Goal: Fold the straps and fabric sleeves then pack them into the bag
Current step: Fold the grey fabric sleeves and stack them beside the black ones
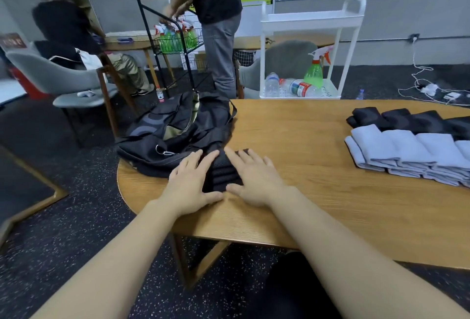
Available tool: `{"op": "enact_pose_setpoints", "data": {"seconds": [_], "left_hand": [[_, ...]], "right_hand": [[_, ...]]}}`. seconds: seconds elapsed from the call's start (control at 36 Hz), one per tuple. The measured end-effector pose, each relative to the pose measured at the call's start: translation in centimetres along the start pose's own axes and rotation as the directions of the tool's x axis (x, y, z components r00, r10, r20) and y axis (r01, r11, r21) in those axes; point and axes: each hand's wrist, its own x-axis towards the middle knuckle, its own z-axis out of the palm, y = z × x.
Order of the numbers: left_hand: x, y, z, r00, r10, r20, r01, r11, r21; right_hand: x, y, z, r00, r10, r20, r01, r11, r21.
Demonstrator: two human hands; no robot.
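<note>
In the head view we lay both hands flat on a folded black strap (223, 171) at the near left end of the table (318, 171). Our left hand (189, 181) has straight, spread fingers across the strap's left side, thumb along its near edge. Our right hand (254, 179) mirrors it on the right side, fingers straight and fanned, thumb meeting the near edge. Neither hand curls round anything. The bag (178, 130) lies slumped just beyond the strap, touching it, its top gaping. Well to the strap's right sit folded grey sleeves (407, 151) in a row, with black sleeves (407, 120) behind them. Beyond the table a white cart (312, 46) holds bottles.
</note>
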Motion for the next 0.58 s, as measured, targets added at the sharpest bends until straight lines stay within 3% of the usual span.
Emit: {"op": "enact_pose_setpoints", "data": {"seconds": [0.08, 0.31, 0.58], "left_hand": [[-0.1, -0.3, 1.3, 1.0, 0.011, -0.023, -0.013, 0.999, -0.052], [0.2, 0.8, 2.7, 0.997, 0.045, -0.064, -0.054, 0.99, -0.134], [2.8, 9.8, 4.3, 0.974, 0.227, -0.007, -0.225, 0.957, -0.183]], "right_hand": [[0.2, -0.4, 1.1, 0.999, 0.028, 0.046, -0.027, 0.999, -0.021], [-0.9, 0.6, 1.4, 0.997, 0.072, 0.007, -0.071, 0.996, -0.055], [-6.6, 7.3, 0.5, 0.959, 0.272, -0.08, -0.281, 0.951, -0.131]]}}
